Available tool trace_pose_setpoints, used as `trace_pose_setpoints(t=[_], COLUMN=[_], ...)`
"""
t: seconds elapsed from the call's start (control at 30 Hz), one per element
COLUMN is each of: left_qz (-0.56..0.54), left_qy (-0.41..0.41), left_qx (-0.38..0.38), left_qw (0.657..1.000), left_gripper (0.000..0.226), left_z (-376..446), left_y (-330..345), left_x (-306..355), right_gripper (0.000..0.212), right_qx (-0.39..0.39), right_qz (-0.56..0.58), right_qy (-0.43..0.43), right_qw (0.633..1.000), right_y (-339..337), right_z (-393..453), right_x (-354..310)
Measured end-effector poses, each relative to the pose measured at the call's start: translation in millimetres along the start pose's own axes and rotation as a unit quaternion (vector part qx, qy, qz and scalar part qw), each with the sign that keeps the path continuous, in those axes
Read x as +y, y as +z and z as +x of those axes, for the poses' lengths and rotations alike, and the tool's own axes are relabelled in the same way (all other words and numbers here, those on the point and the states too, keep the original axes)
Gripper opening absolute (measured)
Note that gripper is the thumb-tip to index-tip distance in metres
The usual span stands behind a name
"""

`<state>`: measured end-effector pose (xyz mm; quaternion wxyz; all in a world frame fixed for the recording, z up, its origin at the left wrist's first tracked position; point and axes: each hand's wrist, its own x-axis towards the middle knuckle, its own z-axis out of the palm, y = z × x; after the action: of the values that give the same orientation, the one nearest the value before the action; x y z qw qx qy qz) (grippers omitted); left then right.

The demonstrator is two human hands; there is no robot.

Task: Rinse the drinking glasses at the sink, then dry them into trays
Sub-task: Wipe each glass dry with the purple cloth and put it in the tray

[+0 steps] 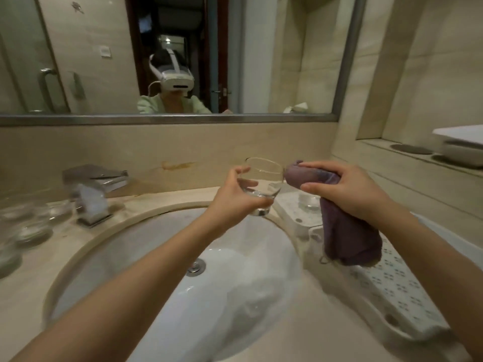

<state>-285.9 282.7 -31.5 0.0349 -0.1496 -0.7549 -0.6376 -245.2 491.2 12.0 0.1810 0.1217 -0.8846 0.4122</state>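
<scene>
white oval basin (162, 257) below. left hand (236, 198) grips clear glass tumbler (262, 184); right hand (347, 190) clutches purple cloth (350, 239). i'd push cloth inside, twist.

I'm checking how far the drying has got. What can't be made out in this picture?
- Glass in tray, head view: mostly hidden behind purple cloth and right hand.
- Glasses on left counter: blurred, count unclear.
- Held glass in left hand: wetness unreadable.
</scene>
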Motion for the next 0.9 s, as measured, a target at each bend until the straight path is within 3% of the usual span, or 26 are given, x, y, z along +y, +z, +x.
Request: trace_pose_setpoints(t=[0.17,0.3,0.9], left_qz=[0.040,0.072,0.258], left_qy=[0.005,-0.010,-0.014], left_qx=[-0.032,-0.039,-0.002], left_qw=[0.999,0.997,0.966], left_gripper=[0.084,0.082,0.082], left_z=[54.8,75.2,109.8], left_y=[65.3,94.1,108.4], left_x=[-0.1,-19.8,-61.8], right_gripper=[0.037,0.042,0.044], right_qx=[0.051,0.042,-0.025], right_qz=[-0.061,-0.130,-0.229], right_qy=[0.056,0.095,0.120], right_qw=[0.995,0.986,0.966], right_y=[-32.8,-36.5,-15.3], right_z=[10.9,21.9,46.8], right_x=[33.2,64.7,108.7])
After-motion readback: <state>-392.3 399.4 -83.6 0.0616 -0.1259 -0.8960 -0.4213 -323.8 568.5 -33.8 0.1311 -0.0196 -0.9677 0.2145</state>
